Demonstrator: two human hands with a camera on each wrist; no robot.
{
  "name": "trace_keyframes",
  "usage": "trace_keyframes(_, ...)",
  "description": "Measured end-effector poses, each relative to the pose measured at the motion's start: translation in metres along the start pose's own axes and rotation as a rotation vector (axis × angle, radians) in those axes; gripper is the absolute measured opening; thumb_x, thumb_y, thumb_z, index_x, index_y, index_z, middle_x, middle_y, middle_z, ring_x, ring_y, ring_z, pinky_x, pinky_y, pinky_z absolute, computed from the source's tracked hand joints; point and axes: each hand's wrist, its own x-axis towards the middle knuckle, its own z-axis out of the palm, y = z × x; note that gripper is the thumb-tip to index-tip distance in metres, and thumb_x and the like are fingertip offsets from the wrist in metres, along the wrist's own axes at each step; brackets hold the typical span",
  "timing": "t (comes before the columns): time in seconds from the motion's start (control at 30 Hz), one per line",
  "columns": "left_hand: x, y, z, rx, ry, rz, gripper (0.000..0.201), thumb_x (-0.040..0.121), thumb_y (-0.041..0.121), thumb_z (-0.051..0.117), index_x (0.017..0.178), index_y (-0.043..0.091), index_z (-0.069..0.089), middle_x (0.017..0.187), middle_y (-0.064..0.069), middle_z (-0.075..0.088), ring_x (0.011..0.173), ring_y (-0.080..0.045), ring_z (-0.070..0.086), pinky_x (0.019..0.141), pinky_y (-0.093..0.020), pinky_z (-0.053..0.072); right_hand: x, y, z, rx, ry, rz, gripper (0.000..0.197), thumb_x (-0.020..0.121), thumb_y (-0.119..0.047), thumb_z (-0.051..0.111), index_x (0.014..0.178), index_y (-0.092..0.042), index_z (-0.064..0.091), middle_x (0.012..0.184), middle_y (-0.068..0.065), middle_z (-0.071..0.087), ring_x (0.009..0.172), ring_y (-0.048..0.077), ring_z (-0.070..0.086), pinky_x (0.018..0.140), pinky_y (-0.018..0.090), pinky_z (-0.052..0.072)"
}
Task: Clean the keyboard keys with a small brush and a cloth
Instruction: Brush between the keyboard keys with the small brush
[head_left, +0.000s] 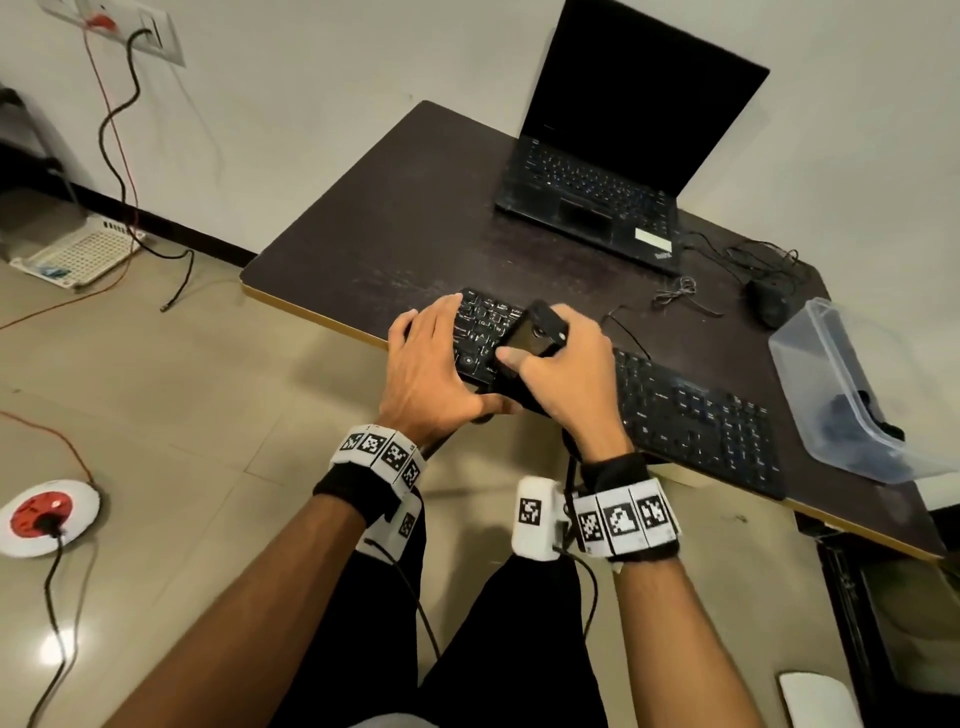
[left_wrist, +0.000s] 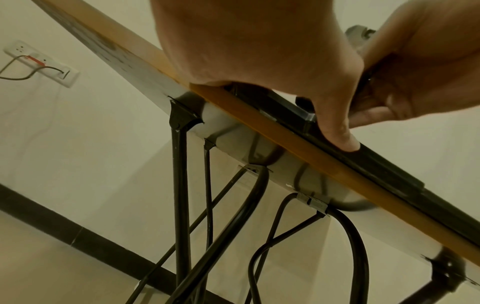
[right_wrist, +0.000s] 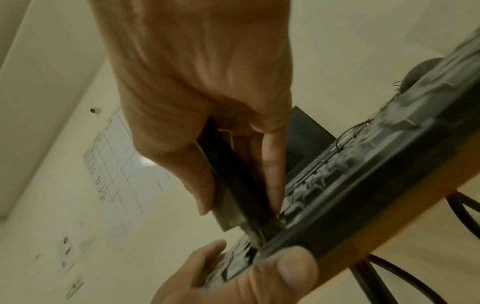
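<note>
Left hand grips the keyboard end; right hand fingers clasp the brush.

So on the table: one external keyboard, one laptop, one mouse, one clear plastic tub. Two hands in there, left hand and right hand, sharing one brush. One extension reel on the floor.

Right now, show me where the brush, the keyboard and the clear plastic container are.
brush (head_left: 535, 332), head view, on its dark handle, which the right hand (head_left: 566, 374) grips.
keyboard (head_left: 696, 415), head view, on the keys right of the hands.
clear plastic container (head_left: 810, 364), head view, on its near wall.
</note>
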Motion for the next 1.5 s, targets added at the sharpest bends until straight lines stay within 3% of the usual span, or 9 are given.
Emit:
trace_keyframes(0.2,-0.001,0.002,0.002,0.014,-0.001,-0.009,0.147,0.042,0.102,0.065,0.154,0.012,0.038,0.155,0.001,0.047,0.145,-0.016,0.042,0.127,-0.042,0.014,-0.009,0.027,-0.026,-0.042,0.093,0.077,0.026,0.072,-0.028,0.09,0.087,-0.026,0.069,0.077,-0.011,0.075,0.076,0.013,0.071,0.077,0.034,0.058)
trace_keyframes(0.63,0.0,-0.002,-0.001,0.017,-0.004,0.026,0.145,0.045,0.103,0.063,0.154,0.011,0.038,0.155,0.001,0.047,0.143,-0.016,0.043,0.125,-0.037,0.015,0.026,0.026,-0.018,0.024,0.074,0.01,0.024,0.076,-0.022,0.09,0.087,-0.022,0.069,0.075,-0.009,0.075,0.071,0.007,0.07,0.073,0.032,0.057)
trace_keyframes(0.73,-0.001,-0.001,-0.002,0.007,-0.018,0.026,0.144,0.046,0.102,0.065,0.154,0.011,0.038,0.155,0.001,0.046,0.144,-0.016,0.042,0.125,-0.035,0.014,0.032,0.018,-0.027,0.0,-0.077,-0.082,0.025,0.077,-0.017,0.091,0.089,-0.02,0.069,0.075,-0.007,0.075,0.061,0.003,0.065,0.064,0.029,0.052)
trace_keyframes(0.83,0.0,-0.002,0.0,0.004,0.007,0.029,0.143,0.046,0.101,0.065,0.154,0.011,0.039,0.155,0.0,0.047,0.144,-0.017,0.042,0.124,-0.032,0.012,0.029,0.015,-0.039,-0.048,-0.416,-0.227,0.028,0.075,-0.013,0.093,0.093,-0.019,0.071,0.086,-0.001,0.077,0.082,0.017,0.074,0.08,0.04,0.059)
trace_keyframes(0.97,0.0,-0.001,0.001,0.013,-0.014,0.017,0.146,0.044,0.102,0.065,0.155,0.011,0.039,0.157,0.0,0.046,0.145,-0.017,0.041,0.126,-0.038,0.015,0.048,0.021,-0.038,-0.244,-0.208,-0.252,0.031,0.074,-0.019,0.092,0.09,-0.022,0.065,0.078,-0.007,0.075,0.079,0.018,0.072,0.08,0.045,0.059)
trace_keyframes(1.13,0.0,-0.002,0.0,0.026,-0.015,-0.002,0.15,0.042,0.105,0.06,0.156,0.011,0.037,0.159,0.0,0.043,0.147,-0.016,0.038,0.126,-0.04,0.015,0.046,0.021,-0.047,-0.122,-0.518,-0.325,0.031,0.076,-0.013,0.093,0.098,-0.018,0.071,0.093,0.002,0.078,0.094,0.027,0.076,0.09,0.052,0.06)
trace_keyframes(1.23,0.0,-0.001,0.001,0.033,-0.03,-0.004,0.148,0.042,0.101,0.066,0.157,0.012,0.036,0.159,0.002,0.043,0.147,-0.015,0.038,0.126,-0.043,0.017,0.057,0.024,-0.047,-0.218,-0.371,-0.327,0.032,0.074,-0.021,0.092,0.095,-0.022,0.069,0.089,-0.003,0.078,0.089,0.021,0.075,0.084,0.05,0.06)
trace_keyframes(1.37,0.0,-0.002,0.001,0.035,-0.023,-0.014,0.149,0.041,0.101,0.068,0.156,0.012,0.037,0.159,0.002,0.043,0.148,-0.015,0.038,0.126,-0.04,0.015,0.056,0.017,-0.056,-0.111,-0.6,-0.33,0.029,0.08,-0.007,0.092,0.1,-0.017,0.074,0.098,-0.003,0.08,0.098,0.017,0.077,0.091,0.047,0.062)
trace_keyframes(1.5,0.0,-0.001,0.001,0.034,-0.03,-0.017,0.148,0.04,0.099,0.069,0.156,0.012,0.037,0.159,0.002,0.042,0.147,-0.014,0.037,0.127,-0.037,0.013,0.065,0.016,-0.055,-0.136,-0.514,-0.3,0.029,0.08,-0.004,0.091,0.098,-0.017,0.073,0.095,-0.005,0.079,0.095,0.015,0.077,0.086,0.051,0.064)
